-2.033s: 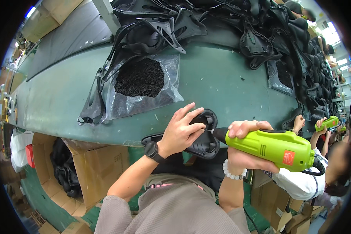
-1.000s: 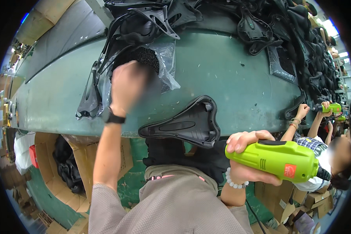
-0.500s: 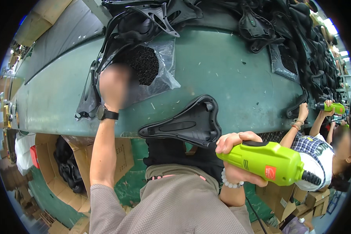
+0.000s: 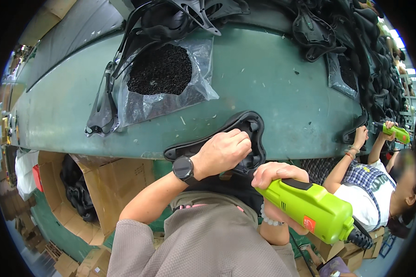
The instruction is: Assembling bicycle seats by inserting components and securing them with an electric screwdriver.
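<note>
A black bicycle saddle (image 4: 189,150) lies hollow side up at the table's near edge. Over it is my left hand (image 4: 224,151), fingers curled together in a pinch; whatever they hold is hidden or too small to see. My right hand (image 4: 279,177) grips a lime-green electric screwdriver (image 4: 312,210), its front end pointing left at the saddle's wide end. The screwdriver's tip is hidden by my hand. Beyond the saddle, an open clear plastic bag (image 4: 201,90) holds a heap of small black screws (image 4: 162,71).
Black saddle frames (image 4: 101,111) lie beside and behind the bag. More saddle parts (image 4: 314,30) pile up at the far right. A cardboard box (image 4: 118,189) stands below the table at left. At right, a co-worker (image 4: 365,194) holds another green screwdriver (image 4: 395,133).
My left hand has come from the bag of screws, back and to the right, over the saddle. The screwdriver's rear end has dipped a little.
</note>
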A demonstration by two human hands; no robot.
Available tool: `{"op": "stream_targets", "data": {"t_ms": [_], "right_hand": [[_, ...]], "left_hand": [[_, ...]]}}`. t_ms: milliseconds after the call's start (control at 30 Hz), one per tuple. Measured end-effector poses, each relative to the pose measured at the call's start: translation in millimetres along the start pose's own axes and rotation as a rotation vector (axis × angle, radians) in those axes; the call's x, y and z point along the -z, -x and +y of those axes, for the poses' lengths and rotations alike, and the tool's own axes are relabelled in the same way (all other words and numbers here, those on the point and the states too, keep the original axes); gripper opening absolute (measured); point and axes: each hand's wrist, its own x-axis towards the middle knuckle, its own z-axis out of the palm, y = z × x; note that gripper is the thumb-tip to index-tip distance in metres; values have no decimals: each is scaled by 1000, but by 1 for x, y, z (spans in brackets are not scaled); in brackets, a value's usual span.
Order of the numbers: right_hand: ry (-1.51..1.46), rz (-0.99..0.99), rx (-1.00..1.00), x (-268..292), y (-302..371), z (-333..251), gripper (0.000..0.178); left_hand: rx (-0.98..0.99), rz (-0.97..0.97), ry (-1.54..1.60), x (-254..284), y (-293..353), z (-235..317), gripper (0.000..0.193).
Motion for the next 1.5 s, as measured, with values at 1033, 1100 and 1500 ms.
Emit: {"op": "stream_targets", "data": {"t_ms": [1033, 1100, 1500], "right_hand": [[-145, 279, 279, 6, -21, -23, 115], [-69, 307, 319, 10, -19, -31, 109], [-29, 302, 357, 5, -18, -34, 114]], "left_hand": [[280, 159, 365, -3, 6, 20, 22], [646, 387, 1255, -4, 11, 32, 21], [983, 178, 2057, 0, 9, 47, 13]]}}
